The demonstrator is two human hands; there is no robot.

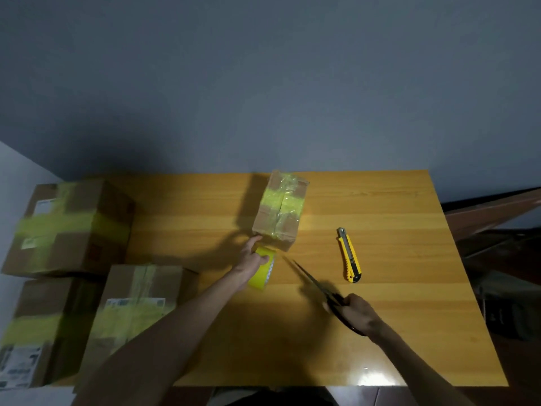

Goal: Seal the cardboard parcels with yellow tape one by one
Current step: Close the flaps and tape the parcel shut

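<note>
Three larger cardboard boxes (73, 227), each banded with yellow tape, crowd the left side of the wooden table (395, 206). Its middle, right half and near edge lie open, and the far edge meets a grey wall. One small parcel (279, 212) stands near the table's far centre, with yellow and clear tape across its top seam. A yellow utility knife (349, 256) lies flat to the right of it, well apart from both hands. The nearest of the large boxes sits just beside the left forearm. The left hand (251, 256) grips a yellow tape roll (263, 271), fingers curled over its rim, with the roll just beside the parcel's near left corner and one fingertip reaching to that corner. The right hand (358, 313) holds black scissors (310, 281) by the handles, blurred, blades close together and pointing toward the gap between roll and parcel. Whether a strand of tape spans that gap cannot be told.
</note>
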